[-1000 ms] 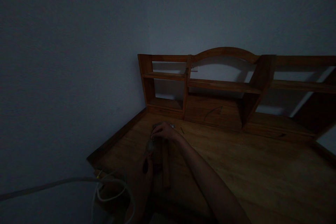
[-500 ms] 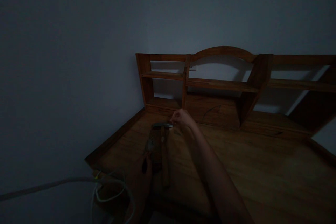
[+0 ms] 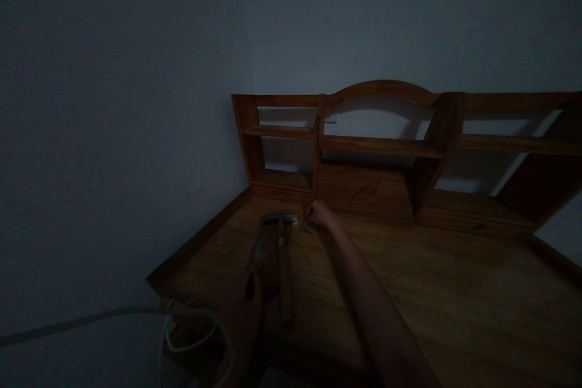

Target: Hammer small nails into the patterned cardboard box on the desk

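In the dim head view a hammer (image 3: 284, 273) lies on the wooden desk, its metal head toward the back and its handle toward me. Left of the handle rests a dark brown, speckled block (image 3: 271, 257). My left hand (image 3: 240, 300) is at the near left of this block, thumb and finger pinched together; what they hold is too dark to make out. My right hand (image 3: 320, 213) is closed low over the desk, just right of the hammer head, fingertips hidden. A few thin pieces that look like nails (image 3: 305, 229) lie just below it.
A wooden shelf unit (image 3: 382, 145) runs along the back of the desk (image 3: 409, 279). White walls stand behind and to the left. A pale cable (image 3: 113, 312) crosses from the left and loops (image 3: 191, 345) beside my left wrist.
My right hand has moved right and slightly down, away from the hammer head, uncovering the small thin pieces on the desk. My left hand stays nearly still.
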